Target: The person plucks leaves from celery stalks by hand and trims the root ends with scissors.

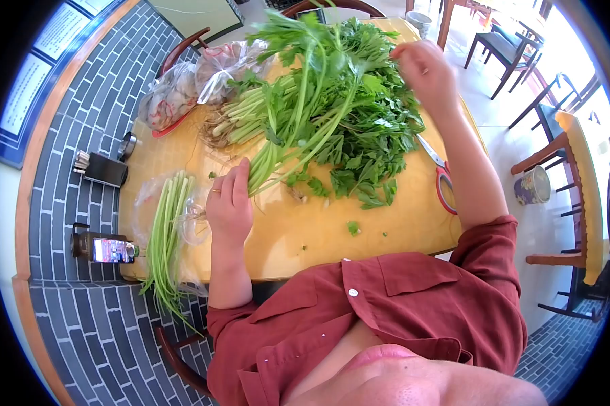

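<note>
My left hand (230, 203) is closed around the lower ends of a few celery stalks (272, 159). Their leafy tops slant up and away over a big pile of celery (379, 145). My right hand (423, 71) is raised at the far right edge of the pile's leaves, fingers curled in; what they pinch, if anything, is too small to tell. Roots and pale stems of the piled celery (234, 125) point left. Bare celery stalks without leaves (164, 227) lie on plastic at the table's left side, partly over the edge.
Red-handled scissors (445, 188) rest on the yellow table (359, 237) at the right. Filled plastic bags (227, 68) stand at the far left. A phone (112, 250) and a black holder (106, 169) line the left edge. Chairs (508, 51) stand beyond the table.
</note>
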Available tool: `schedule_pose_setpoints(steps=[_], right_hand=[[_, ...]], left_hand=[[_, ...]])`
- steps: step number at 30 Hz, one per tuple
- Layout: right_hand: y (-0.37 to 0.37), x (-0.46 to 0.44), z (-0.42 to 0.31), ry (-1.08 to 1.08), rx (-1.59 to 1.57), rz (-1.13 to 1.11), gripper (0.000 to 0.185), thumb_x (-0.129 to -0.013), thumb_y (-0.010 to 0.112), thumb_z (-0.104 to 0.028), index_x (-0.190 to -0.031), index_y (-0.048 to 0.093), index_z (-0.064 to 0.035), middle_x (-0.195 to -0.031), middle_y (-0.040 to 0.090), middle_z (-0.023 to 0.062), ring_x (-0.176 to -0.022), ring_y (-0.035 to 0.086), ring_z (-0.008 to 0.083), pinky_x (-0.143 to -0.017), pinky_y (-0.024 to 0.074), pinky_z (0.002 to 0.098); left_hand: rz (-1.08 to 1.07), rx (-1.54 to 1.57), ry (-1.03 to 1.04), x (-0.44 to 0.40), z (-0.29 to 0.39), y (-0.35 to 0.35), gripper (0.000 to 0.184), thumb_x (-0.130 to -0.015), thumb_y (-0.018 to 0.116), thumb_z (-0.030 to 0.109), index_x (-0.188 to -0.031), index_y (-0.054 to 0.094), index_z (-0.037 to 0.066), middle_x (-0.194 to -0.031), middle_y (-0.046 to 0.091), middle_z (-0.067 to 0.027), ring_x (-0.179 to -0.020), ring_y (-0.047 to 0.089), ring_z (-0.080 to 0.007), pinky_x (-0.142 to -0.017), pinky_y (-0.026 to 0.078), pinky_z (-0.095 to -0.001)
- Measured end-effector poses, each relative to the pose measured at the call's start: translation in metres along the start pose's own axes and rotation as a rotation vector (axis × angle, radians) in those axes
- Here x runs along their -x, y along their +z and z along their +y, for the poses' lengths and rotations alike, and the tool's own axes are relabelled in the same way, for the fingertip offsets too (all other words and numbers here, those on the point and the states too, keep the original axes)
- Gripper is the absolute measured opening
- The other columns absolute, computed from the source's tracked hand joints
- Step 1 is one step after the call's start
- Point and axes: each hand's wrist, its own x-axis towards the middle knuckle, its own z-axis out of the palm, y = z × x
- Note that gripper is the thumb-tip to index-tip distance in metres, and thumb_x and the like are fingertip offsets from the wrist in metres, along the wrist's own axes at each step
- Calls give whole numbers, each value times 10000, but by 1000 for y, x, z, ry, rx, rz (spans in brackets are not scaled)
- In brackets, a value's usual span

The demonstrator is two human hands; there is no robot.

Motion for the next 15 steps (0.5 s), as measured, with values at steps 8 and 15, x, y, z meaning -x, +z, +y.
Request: schedule_pose_setpoints(steps=[8, 15], right_hand=[[2, 0, 24, -164, 28, -414, 340, -783, 693, -196, -1120, 666, -171, -1139, 630, 84, -1092, 557, 238, -958, 436, 354], [29, 15, 13, -424, -24, -322, 286, -745, 731, -122, -1028, 686, -123, -948, 561, 88, -957, 546, 252, -853, 442, 363]], left_hand=[[-61, 56, -73, 5, -1, -2, 643, -658, 572, -124, -1280, 471, 2, -1051, 595, -158, -872, 582, -333, -729, 495, -399], [-70, 161, -89, 8, -1, -1, 693, -644, 572, -119, -1310, 427, 2, -1139, 571, -169, -945, 563, -355, -806, 468, -440]])
